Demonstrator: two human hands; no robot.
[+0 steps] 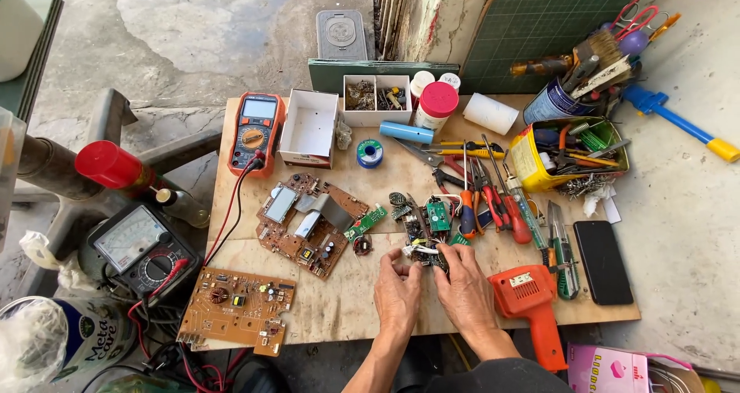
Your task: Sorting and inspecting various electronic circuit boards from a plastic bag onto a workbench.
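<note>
Both my hands meet at the front middle of a plywood board. My left hand and my right hand pinch a small dark electronic module with white wires between their fingertips. Just beyond it lie a small green circuit board and other little parts. A brown circuit board with a ribbon cable lies to the left. An orange soldering gun sits right beside my right hand.
Pliers and screwdrivers lie behind my hands; a black phone at right. An orange multimeter, white box, yellow tool tub and can of tools stand further back. An analog meter and second brown board are left.
</note>
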